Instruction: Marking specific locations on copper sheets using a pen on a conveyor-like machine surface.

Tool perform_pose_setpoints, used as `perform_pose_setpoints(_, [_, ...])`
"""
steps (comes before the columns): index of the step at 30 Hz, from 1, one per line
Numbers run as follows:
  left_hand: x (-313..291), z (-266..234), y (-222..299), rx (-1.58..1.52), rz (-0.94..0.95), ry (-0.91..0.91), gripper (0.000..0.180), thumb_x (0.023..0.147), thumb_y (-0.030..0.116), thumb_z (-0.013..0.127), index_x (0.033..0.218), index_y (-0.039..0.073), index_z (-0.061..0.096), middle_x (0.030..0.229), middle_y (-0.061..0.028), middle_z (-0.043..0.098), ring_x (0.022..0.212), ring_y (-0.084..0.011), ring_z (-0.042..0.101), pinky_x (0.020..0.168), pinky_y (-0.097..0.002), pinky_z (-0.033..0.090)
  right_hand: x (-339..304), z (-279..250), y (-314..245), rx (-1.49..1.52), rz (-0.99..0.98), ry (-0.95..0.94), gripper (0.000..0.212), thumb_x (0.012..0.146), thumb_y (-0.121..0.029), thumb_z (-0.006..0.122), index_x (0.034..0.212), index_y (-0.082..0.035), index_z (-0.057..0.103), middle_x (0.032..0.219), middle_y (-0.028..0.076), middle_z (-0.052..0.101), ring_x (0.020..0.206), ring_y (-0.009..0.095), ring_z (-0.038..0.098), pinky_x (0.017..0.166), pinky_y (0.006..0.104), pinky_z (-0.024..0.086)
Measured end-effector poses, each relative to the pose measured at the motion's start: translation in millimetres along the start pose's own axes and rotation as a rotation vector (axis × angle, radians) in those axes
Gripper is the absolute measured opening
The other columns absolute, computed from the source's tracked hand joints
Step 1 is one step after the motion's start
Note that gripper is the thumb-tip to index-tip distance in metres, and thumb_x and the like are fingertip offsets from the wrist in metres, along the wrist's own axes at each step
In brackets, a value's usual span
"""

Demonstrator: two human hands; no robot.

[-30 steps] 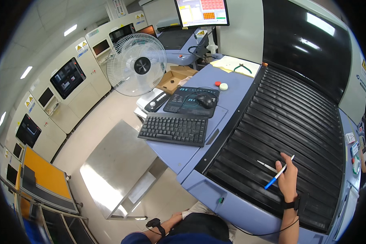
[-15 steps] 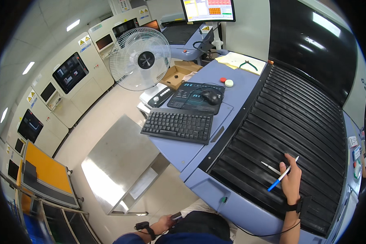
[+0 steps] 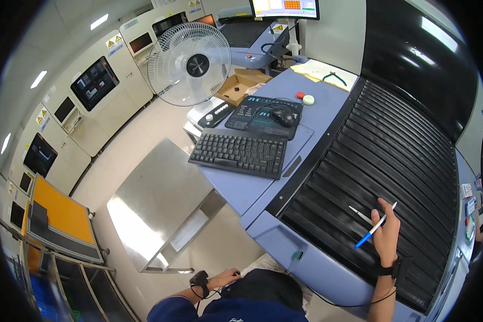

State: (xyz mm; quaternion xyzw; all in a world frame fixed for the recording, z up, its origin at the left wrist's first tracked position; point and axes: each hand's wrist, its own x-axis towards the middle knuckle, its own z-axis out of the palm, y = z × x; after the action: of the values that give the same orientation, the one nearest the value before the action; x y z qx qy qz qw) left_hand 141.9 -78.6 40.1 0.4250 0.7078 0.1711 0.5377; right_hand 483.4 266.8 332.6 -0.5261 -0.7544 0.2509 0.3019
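Note:
My right hand (image 3: 386, 234) is over the black ribbed surface (image 3: 359, 177), closed on a slim white pen with a blue end (image 3: 371, 234). The pen slants across my fingers, its blue end pointing down to the left. A thin white pointed stick (image 3: 359, 213) shows just left of my thumb; whether it is held or lies on the ribs I cannot tell. Down at my waist, against the dark clothing, my left hand (image 3: 226, 278) has its fingers curled, and what they hold, if anything, is hidden. Both wrists wear black bands with a cable.
A black keyboard (image 3: 239, 153) and a mouse (image 3: 284, 115) on a dark mat (image 3: 252, 119) occupy the blue desk. Green-handled pliers (image 3: 335, 79) lie on papers behind. A fan (image 3: 190, 64), an open cardboard box (image 3: 236, 92) and a metal cart (image 3: 155, 198) stand to the left.
The view has shifted slightly, so the desk appears lower and to the right. My left hand has moved up a little along my waist. My right hand keeps the pen in nearly the same place.

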Motion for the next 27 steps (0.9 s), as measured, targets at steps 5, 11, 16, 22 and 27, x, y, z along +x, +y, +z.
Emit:
perform_pose_setpoints(5, [-57.0, -20.0, 8.8, -0.160, -0.166, -0.082, 0.057, 0.090, 0.053, 0.062, 0.111, 0.001, 0.071, 0.097, -0.0142, 0.071, 0.092, -0.0234, 0.065, 0.082, -0.0331, 0.050, 4.1, 11.5, 29.5, -0.089, -0.285, 0.152, 0.035, 0.095, -0.012, 0.063, 0.126, 0.004, 0.059, 0.093, 0.022, 0.069, 0.080, 0.029, 0.065, 0.077, 0.0367, 0.050])
perform_pose_setpoints(11, [-93.7, -24.2, 19.2, -0.289, -0.220, 0.257, 0.056, 0.076, 0.042, 0.084, 0.108, -0.002, 0.069, 0.085, -0.0085, 0.070, 0.075, -0.0156, 0.065, 0.069, -0.0303, 0.052, 4.5, 8.4, 15.5, -0.105, -0.164, 0.072, 0.035, 0.099, -0.018, 0.061, 0.128, 0.001, 0.060, 0.116, 0.024, 0.069, 0.108, 0.032, 0.067, 0.095, 0.0380, 0.047])
perform_pose_setpoints(16, [-91.5, -30.8, 56.5, -0.280, -0.147, 0.415, 0.073, 0.068, 0.042, 0.088, 0.115, -0.008, 0.063, 0.100, -0.0167, 0.069, 0.088, -0.0240, 0.068, 0.079, -0.0330, 0.053, 7.0, 11.7, 22.7, -0.134, -0.174, 0.063, 0.037, 0.099, -0.021, 0.061, 0.129, 0.001, 0.060, 0.120, 0.023, 0.068, 0.112, 0.032, 0.066, 0.098, 0.0369, 0.046])
perform_pose_setpoints(22, [-90.5, -30.5, 61.3, 0.016, -0.093, 0.534, 0.082, 0.066, 0.047, 0.086, 0.120, -0.007, 0.056, 0.113, -0.0229, 0.060, 0.106, -0.0353, 0.061, 0.093, -0.0406, 0.050, 5.4, 13.6, 26.4, -0.147, -0.177, 0.070, 0.039, 0.100, -0.025, 0.060, 0.129, 0.002, 0.060, 0.118, 0.022, 0.068, 0.108, 0.029, 0.067, 0.095, 0.0361, 0.047])
perform_pose_setpoints(27, [-88.8, -45.5, 73.3, 0.124, -0.072, 0.663, 0.077, 0.066, 0.039, 0.087, 0.120, -0.005, 0.056, 0.110, -0.0201, 0.058, 0.104, -0.0343, 0.059, 0.091, -0.0411, 0.048, 5.4, 12.9, 20.3, -0.138, -0.190, 0.083, 0.038, 0.100, -0.024, 0.061, 0.129, 0.001, 0.060, 0.115, 0.022, 0.069, 0.101, 0.027, 0.068, 0.091, 0.0353, 0.048])
